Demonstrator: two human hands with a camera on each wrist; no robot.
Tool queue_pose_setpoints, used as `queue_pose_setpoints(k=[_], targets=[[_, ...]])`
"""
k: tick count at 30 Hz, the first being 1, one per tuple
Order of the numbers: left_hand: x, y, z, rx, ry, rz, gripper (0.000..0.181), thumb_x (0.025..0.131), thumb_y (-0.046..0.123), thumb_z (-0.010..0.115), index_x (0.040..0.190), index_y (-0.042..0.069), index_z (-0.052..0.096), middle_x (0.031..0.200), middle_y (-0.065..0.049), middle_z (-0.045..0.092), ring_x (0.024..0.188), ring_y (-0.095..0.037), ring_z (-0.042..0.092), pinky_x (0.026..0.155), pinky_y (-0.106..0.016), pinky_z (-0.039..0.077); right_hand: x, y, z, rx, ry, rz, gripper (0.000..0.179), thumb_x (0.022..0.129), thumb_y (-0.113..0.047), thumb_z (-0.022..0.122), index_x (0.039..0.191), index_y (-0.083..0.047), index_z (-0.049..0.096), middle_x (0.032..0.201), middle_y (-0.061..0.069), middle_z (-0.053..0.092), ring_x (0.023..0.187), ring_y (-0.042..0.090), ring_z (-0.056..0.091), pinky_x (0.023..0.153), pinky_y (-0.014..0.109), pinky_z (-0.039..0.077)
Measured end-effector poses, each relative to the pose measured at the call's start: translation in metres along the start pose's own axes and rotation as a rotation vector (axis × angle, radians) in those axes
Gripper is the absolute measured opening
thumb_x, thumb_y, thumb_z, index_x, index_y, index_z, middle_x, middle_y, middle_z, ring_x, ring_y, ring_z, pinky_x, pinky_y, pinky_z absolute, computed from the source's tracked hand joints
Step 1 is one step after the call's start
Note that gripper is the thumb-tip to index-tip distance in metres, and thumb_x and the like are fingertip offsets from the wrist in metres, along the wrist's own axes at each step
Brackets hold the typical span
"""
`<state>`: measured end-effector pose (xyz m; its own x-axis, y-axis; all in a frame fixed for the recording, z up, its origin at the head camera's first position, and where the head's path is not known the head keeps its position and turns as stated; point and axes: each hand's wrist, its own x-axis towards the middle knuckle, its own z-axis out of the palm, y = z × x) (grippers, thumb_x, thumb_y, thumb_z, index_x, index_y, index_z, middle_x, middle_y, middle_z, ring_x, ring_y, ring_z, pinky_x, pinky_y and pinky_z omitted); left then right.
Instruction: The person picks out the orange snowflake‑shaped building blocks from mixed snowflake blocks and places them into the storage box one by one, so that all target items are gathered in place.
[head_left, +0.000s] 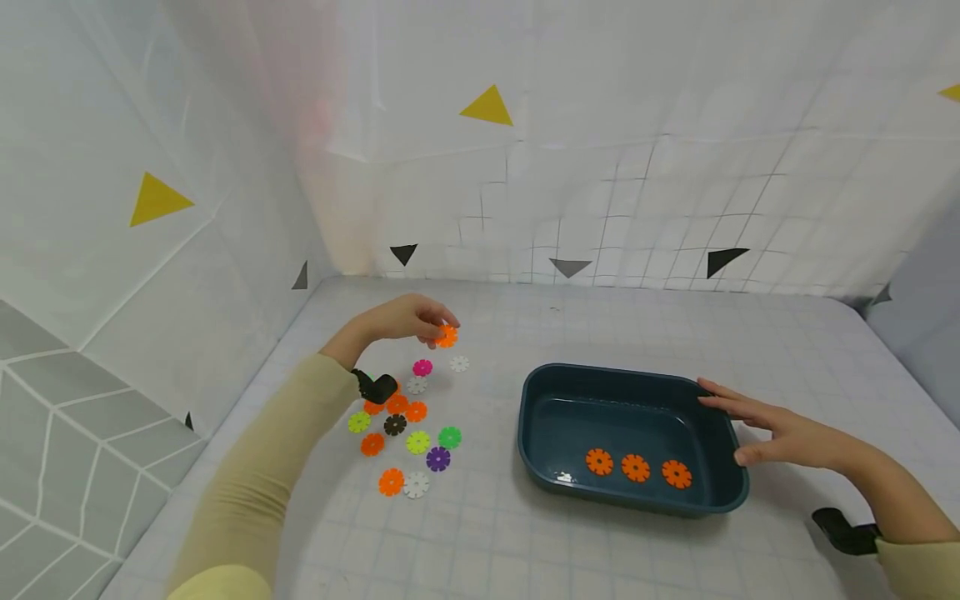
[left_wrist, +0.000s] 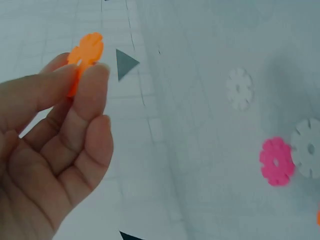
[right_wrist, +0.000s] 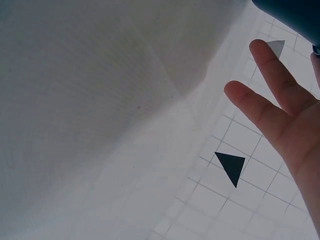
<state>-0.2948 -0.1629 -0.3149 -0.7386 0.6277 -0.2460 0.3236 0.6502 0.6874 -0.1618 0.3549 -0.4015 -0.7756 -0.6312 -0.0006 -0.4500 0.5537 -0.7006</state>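
In the head view my left hand (head_left: 411, 319) is raised above the far part of the table. It pinches an orange notched disc (head_left: 447, 337) between thumb and fingers, and the left wrist view shows the disc (left_wrist: 91, 47) edging out past the fingertips. A dark blue tub (head_left: 555, 400) stands at the right with several orange discs inside, three of them visible in a row, such as one disc (head_left: 635, 468). My right hand (head_left: 787, 433) rests at the tub's right rim, fingers mostly straight and spread. The right wrist view shows two outstretched fingers (right_wrist: 260, 107) beside the tub's edge.
Loose notched discs lie left of the tub: a pink one (head_left: 422, 367), a white one (head_left: 416, 485), a purple one (head_left: 438, 459), a green one (head_left: 450, 437), a black one (head_left: 395, 425) and more. My left forearm partly covers the group. White sheeting (head_left: 600, 167) hangs behind the table.
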Motion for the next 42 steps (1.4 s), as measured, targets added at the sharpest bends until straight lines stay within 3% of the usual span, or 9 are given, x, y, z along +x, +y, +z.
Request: queue_pose_setpoints(k=[4,9,16,27,32,42], targets=[[0.008,0.011,0.004,0.028,-0.025,0.029,0.031,0.090,0.008,0.048,0.118,0.013,0.060,0.102,-0.004,0.063,0.086,-0.020,0.061,0.084,-0.036,0.047,0.000,0.000,0.000,-0.002,0.001,-0.006,0.066,0.080,-0.006,0.063,0.140,-0.007,0.035,0.143,-0.033,0.009,0.120,-0.025,0.011,0.073,0.075,0.029],[0.015,0.028,0.011,0.016,-0.066,0.082,0.030,0.090,0.007,0.049,0.118,0.010,0.059,0.095,-0.006,0.062,0.087,-0.027,0.060,0.082,-0.035,0.048,-0.001,0.000,0.000,0.003,0.002,-0.007,0.066,0.080,-0.006,0.064,0.139,-0.006,0.035,0.143,-0.033,0.009,0.120,-0.025,0.011,0.073,0.076,0.028],[0.025,0.052,0.022,-0.004,-0.130,0.152,0.028,0.088,0.003,0.051,0.115,0.007,0.060,0.092,-0.006,0.063,0.081,-0.021,0.060,0.077,-0.030,0.050,0.001,-0.002,0.001,0.005,0.002,-0.005,0.066,0.079,-0.006,0.064,0.139,-0.006,0.035,0.143,-0.033,0.009,0.120,-0.026,0.010,0.073,0.076,0.028],[0.042,0.085,0.035,0.007,-0.225,0.205,0.027,0.089,0.004,0.053,0.114,0.008,0.061,0.090,-0.006,0.063,0.078,-0.020,0.060,0.076,-0.030,0.049,0.000,-0.003,0.002,0.006,0.001,-0.005,0.066,0.080,-0.006,0.064,0.139,-0.006,0.035,0.143,-0.033,0.009,0.120,-0.025,0.010,0.074,0.076,0.027],[0.054,0.100,0.048,0.034,-0.285,0.253,0.026,0.088,0.001,0.053,0.111,0.008,0.063,0.087,-0.005,0.064,0.074,-0.021,0.058,0.074,-0.030,0.049,0.000,-0.001,0.002,0.007,-0.003,-0.006,0.067,0.080,-0.006,0.064,0.140,-0.006,0.035,0.144,-0.032,0.009,0.120,-0.025,0.010,0.074,0.076,0.027],[0.079,0.124,0.080,0.126,-0.413,0.278,0.029,0.087,-0.002,0.053,0.113,0.006,0.064,0.082,-0.003,0.062,0.068,-0.015,0.054,0.072,-0.030,0.050,0.000,0.000,0.003,0.017,-0.004,-0.004,0.066,0.080,-0.006,0.063,0.140,-0.008,0.035,0.143,-0.033,0.009,0.120,-0.026,0.011,0.074,0.076,0.027]])
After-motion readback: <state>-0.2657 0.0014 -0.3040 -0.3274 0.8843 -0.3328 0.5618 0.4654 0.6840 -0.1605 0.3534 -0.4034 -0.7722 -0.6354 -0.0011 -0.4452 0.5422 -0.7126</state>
